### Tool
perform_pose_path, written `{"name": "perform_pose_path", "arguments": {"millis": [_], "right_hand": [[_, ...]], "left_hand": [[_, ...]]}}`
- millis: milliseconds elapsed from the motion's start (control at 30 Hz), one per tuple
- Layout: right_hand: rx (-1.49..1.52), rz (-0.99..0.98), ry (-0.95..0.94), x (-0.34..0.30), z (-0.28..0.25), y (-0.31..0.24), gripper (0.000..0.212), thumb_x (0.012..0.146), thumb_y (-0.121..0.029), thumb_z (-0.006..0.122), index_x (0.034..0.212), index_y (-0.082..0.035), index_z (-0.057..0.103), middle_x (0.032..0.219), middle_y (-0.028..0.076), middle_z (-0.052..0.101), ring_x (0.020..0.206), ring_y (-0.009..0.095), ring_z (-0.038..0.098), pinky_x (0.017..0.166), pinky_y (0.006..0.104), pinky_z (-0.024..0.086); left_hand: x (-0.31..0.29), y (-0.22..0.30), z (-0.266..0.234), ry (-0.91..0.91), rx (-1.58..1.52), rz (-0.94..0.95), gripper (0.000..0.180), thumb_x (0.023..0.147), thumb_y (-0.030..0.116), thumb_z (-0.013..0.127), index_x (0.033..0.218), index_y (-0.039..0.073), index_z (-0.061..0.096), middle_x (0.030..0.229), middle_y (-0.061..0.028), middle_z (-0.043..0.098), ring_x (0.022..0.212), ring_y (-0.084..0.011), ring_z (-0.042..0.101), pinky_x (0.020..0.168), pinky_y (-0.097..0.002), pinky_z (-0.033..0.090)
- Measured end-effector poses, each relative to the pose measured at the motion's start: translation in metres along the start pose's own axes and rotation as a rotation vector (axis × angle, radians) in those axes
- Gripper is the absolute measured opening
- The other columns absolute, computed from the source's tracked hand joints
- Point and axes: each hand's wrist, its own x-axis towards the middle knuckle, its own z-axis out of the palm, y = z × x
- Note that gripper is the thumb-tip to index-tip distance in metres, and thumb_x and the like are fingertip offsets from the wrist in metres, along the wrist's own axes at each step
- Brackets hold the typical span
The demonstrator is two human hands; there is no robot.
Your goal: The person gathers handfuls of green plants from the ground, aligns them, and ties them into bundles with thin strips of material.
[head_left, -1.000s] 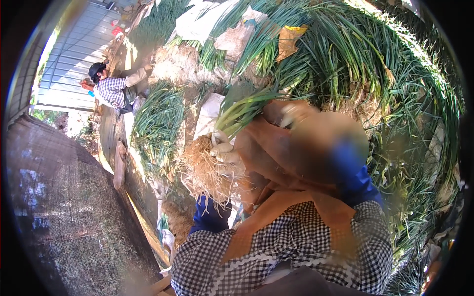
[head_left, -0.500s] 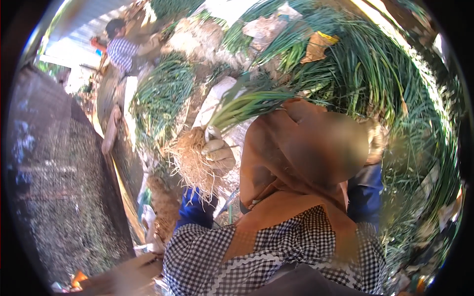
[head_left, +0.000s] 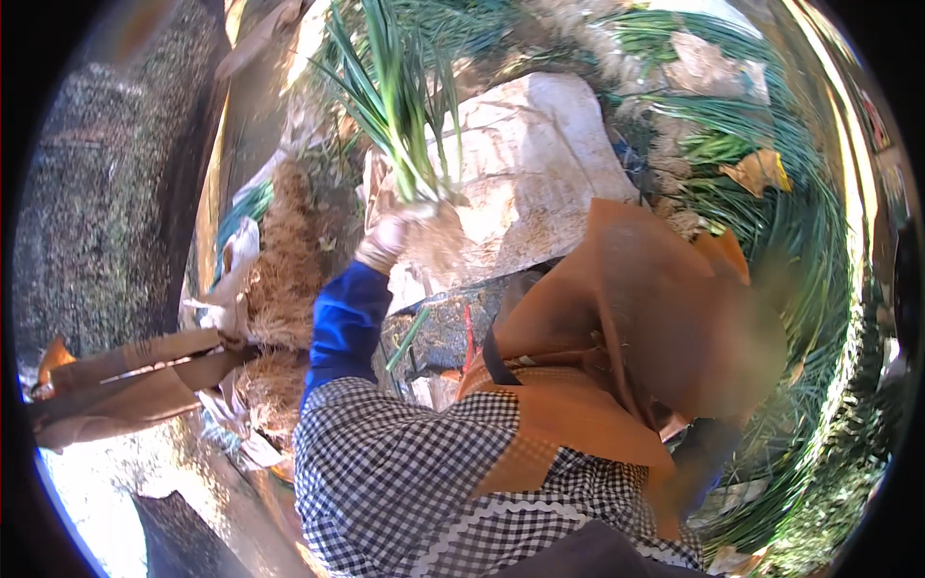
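Observation:
My left hand (head_left: 385,239) is closed around the root end of a bunch of spring onions (head_left: 409,125). The long green leaves point up and away from me. Pale tangled roots, smeared by motion, hang beside the fingers. The bunch is over the left part of a pale, soil-stained sack (head_left: 540,164) spread on the ground. My left arm, in a blue sleeve (head_left: 347,318), reaches forward. My right hand is hidden; only a dark, blurred sleeve (head_left: 708,458) shows below the hanging orange-brown cloth (head_left: 568,289).
Heaped spring onions (head_left: 800,222) curve along the right side, with a brown-and-yellow scrap (head_left: 758,173) on them. More lie at the far side. A row of root-ends (head_left: 289,260) stands left of the sack, near a dark rough-surfaced panel (head_left: 106,193). Brown cardboard-like strips (head_left: 135,385) jut in at lower left.
The view has swung left. My left hand has moved forward over the sack with the onions, whose leaves now point away instead of right. The person at upper left is out of view.

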Motion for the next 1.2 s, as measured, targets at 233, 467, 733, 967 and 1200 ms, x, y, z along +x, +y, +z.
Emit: {"name": "perform_pose_path", "arguments": {"millis": [233, 467, 733, 967, 1200], "right_hand": [[-0.012, 0.143, -0.088, 0.006, 0.001, -0.003, 0.043, 0.09, -0.027, 0.041, 0.125, -0.001, 0.041, 0.1, 0.016, 0.055, 0.09, 0.026, 0.052, 0.082, 0.0323, 0.04], [-0.214, -0.008, -0.165, 0.004, -0.008, -0.048, 0.044, 0.089, -0.026, 0.041, 0.124, 0.001, 0.041, 0.107, 0.019, 0.054, 0.096, 0.029, 0.051, 0.085, 0.0335, 0.039], [-0.014, 0.147, -0.255, 0.005, -0.013, 0.024, 0.035, 0.09, -0.029, 0.04, 0.103, 0.001, 0.053, 0.094, 0.011, 0.058, 0.087, 0.02, 0.054, 0.078, 0.0278, 0.041], [0.307, 0.614, -0.354, -0.022, -0.007, 0.105, 0.035, 0.089, -0.034, 0.042, 0.089, -0.003, 0.057, 0.08, 0.003, 0.058, 0.074, 0.011, 0.052, 0.067, 0.0235, 0.041], [-0.556, -0.093, -0.587, -0.01, -0.009, 0.133, 0.03, 0.081, -0.013, 0.045, 0.109, -0.006, 0.054, 0.1, 0.018, 0.057, 0.09, 0.033, 0.054, 0.076, 0.0422, 0.045]], "left_hand": [[-0.056, -0.241, -0.121, 0.387, -0.033, -0.332, 0.039, 0.074, 0.016, 0.061, 0.109, -0.002, 0.055, 0.099, -0.0114, 0.06, 0.095, -0.021, 0.054, 0.089, -0.0337, 0.039], [-0.039, -0.277, -0.124, 0.477, 0.062, -0.354, 0.038, 0.074, 0.014, 0.061, 0.109, -0.002, 0.054, 0.099, -0.012, 0.06, 0.094, -0.0214, 0.055, 0.086, -0.0338, 0.04], [-0.043, -0.29, -0.123, 0.536, 0.294, -0.361, 0.037, 0.075, 0.012, 0.06, 0.108, -0.001, 0.053, 0.098, -0.0126, 0.06, 0.092, -0.0218, 0.056, 0.084, -0.034, 0.042], [-0.068, -0.28, -0.136, 1.078, 0.368, -0.129, 0.035, 0.075, 0.007, 0.059, 0.109, 0.0, 0.052, 0.1, -0.0154, 0.06, 0.09, -0.0233, 0.057, 0.081, -0.0344, 0.045], [0.0, -0.265, -0.073, 0.826, 0.369, -0.027, 0.03, 0.079, 0.008, 0.055, 0.109, 0.003, 0.053, 0.096, -0.0131, 0.059, 0.088, -0.0205, 0.053, 0.079, -0.0309, 0.044]]}}
